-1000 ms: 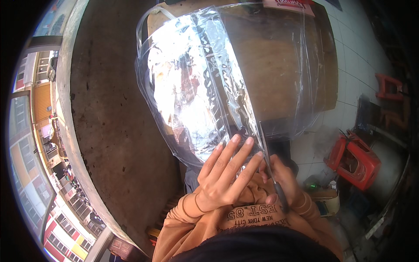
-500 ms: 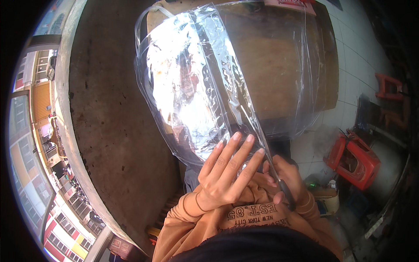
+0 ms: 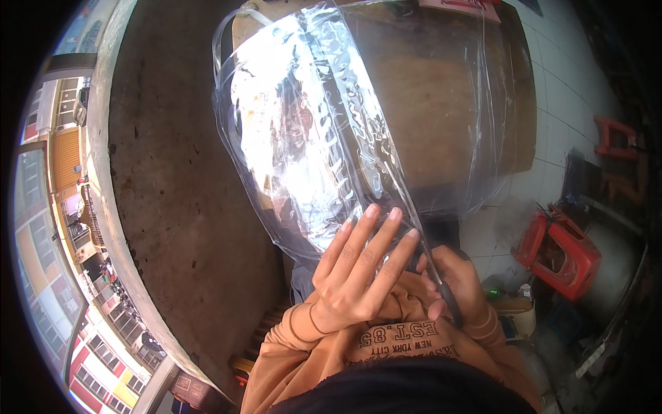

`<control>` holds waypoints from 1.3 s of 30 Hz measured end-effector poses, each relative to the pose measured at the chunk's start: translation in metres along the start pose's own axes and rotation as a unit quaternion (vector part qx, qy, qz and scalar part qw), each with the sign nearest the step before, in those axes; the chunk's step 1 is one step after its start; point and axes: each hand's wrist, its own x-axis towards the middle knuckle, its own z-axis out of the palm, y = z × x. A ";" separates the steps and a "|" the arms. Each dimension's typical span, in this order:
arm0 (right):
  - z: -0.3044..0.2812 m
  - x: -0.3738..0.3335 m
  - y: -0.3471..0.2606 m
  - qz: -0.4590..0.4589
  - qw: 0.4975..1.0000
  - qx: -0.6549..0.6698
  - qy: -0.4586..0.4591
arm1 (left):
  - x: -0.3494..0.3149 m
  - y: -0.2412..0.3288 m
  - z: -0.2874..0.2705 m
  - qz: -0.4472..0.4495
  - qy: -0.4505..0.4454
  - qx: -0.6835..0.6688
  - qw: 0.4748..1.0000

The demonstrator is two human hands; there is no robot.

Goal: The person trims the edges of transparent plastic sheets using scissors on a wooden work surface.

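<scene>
A large sheet of clear, shiny plastic [image 3: 296, 131] lies folded in front of me, with a glossy strip [image 3: 362, 114] running along its middle. My left hand [image 3: 362, 269] rests on the near end of the plastic, fingers outstretched and slightly apart. Close by on the right, my right hand [image 3: 458, 279] is closed round the black handle of what look like scissors [image 3: 449, 303]. Their narrow metal blade points up and away along the strip's right edge. Glare and the plastic hide where the blade ends.
A brown board or tabletop [image 3: 520, 131] shows beneath the plastic. Left of it runs a dark brown surface [image 3: 165, 172], with a pale ledge and a street beyond. On the right, a red plastic stool [image 3: 583, 265] stands by white floor tiles [image 3: 548, 117].
Reflections and creases along the glossy strip have shifted, and a bright line near the blade has gone. Both hands stay nearly in place.
</scene>
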 end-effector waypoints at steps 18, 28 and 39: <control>0.004 0.007 0.010 -0.048 0.999 0.020 0.008 | -0.002 0.002 0.003 0.008 0.001 0.004 1.000; 0.006 0.007 0.007 -0.040 0.999 0.002 0.034 | 0.000 0.002 0.004 0.003 0.006 0.005 1.000; -0.005 0.012 0.009 -0.055 0.998 0.006 -0.029 | -0.002 0.002 0.003 0.008 -0.001 0.008 1.000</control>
